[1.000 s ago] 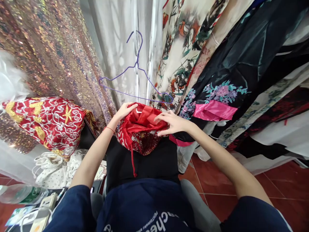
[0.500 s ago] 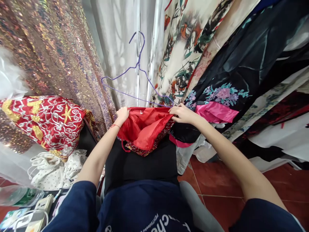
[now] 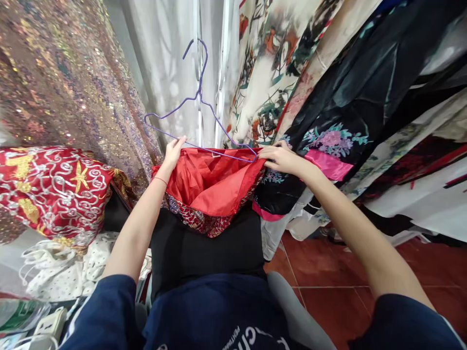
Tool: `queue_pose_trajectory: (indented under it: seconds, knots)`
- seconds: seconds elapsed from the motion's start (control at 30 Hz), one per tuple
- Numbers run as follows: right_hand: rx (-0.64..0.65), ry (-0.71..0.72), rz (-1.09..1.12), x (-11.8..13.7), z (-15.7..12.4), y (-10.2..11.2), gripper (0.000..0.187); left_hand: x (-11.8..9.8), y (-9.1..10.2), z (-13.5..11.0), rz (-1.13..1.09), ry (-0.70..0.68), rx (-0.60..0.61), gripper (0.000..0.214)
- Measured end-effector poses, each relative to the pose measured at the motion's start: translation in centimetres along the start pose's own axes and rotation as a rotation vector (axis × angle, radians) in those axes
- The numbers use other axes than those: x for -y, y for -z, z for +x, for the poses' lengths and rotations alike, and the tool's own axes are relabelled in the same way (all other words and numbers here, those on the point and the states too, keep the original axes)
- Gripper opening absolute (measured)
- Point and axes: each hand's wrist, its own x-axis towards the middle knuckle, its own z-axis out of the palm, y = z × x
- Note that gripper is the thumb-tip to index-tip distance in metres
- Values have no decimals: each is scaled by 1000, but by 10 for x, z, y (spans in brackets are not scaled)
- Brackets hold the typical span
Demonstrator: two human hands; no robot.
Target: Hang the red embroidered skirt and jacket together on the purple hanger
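A red garment with a smooth red lining and a patterned, sequined outer side hangs opened out between my hands over my lap. My left hand pinches its upper left edge, close to the lower bar of a purple wire hanger. My right hand grips the upper right edge, the fingers beside the hanger's right corner. That corner lies across the front of the garment's top edge. A small white label shows at the middle of the edge. Whether any strap is looped over the hanger I cannot tell.
Left is a red garment with gold and silver embroidery above a white dotted cloth. A sequined curtain hangs behind. Printed and black clothes hang at right, above red floor tiles. A bottle and power strip are lower left.
My left hand has moved up and left, spreading the garment's top edge wider. The garment has risen, and the hanger's right corner now overlaps its front. The view has shifted slightly right.
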Motion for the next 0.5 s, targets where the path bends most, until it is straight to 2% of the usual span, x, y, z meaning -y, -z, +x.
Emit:
queue_pose_trajectory:
  seconds: [0.13,0.27,0.5]
  knots:
    - [-9,-10,16,-2,5,4,33,12,5,-2,-113,-17,0,25]
    - [-36,70,102,-5,10,2,35,19,17,-10,-121,-46,30,23]
    - [-340,103,166,11,22,8,30,0,29,-28,-108,-69,35,28]
